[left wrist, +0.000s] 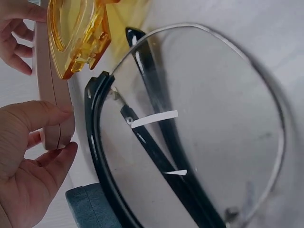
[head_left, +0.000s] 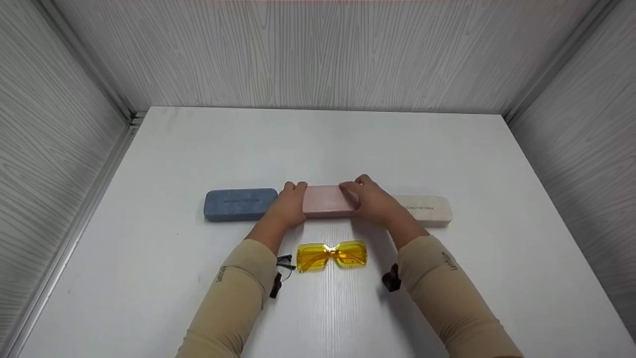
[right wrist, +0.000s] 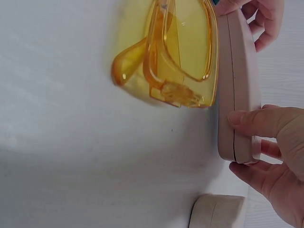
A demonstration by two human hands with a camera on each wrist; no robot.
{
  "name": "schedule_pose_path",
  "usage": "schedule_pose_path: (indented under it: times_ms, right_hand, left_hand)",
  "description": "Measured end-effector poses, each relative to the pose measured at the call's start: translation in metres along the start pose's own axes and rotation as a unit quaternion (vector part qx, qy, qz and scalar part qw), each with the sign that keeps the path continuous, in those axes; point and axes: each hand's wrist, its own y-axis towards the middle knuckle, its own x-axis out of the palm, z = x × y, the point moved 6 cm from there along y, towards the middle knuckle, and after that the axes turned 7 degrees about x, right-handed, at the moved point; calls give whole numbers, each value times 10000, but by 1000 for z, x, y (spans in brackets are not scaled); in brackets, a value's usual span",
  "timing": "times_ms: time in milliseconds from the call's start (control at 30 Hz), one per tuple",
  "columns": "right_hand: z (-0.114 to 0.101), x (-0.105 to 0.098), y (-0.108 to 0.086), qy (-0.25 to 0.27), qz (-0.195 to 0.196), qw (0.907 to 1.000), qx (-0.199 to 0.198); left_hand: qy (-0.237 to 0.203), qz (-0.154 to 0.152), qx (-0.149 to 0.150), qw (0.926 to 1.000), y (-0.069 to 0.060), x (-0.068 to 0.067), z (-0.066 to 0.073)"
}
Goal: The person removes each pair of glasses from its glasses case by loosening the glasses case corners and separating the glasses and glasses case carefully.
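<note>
A pink glasses case (head_left: 325, 201) lies between both hands, its lid closed along the seam. My left hand (head_left: 288, 208) grips its left end, thumb and fingers curled round it in the left wrist view. The right hand (head_left: 375, 203) holds the opposite end; in the right wrist view the thumb lies across the seam of the pink case (right wrist: 232, 85). Just in front of the case rest yellow-tinted glasses (head_left: 332, 255) with folded temples. Beside them, partly hidden by the left sleeve, are clear glasses with a dark upper frame (left wrist: 97, 137).
To the left of the pink case lies a blue glasses case (head_left: 240, 205), and to its right a cream glasses case (head_left: 426, 210), partly covered by the right arm. All stand on a white table (head_left: 328, 144) enclosed by grey wood-grain panels (head_left: 318, 54) at the back and sides.
</note>
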Motion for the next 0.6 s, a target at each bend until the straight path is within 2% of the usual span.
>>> schedule_pose_path:
  times_ms: [133,300,600]
  right_hand:
    - [-2,1,2,59,75,10000,3]
    - [1,4,4,71,129,9999,43]
    - [4,8,5,79,9,9999,122]
  left_hand:
    - [-182,43,-201,9996,3,2,0]
    - [-254,-9,-314,9992,5,5,0]
    - [-182,-140,-304,9993,8,8,-2]
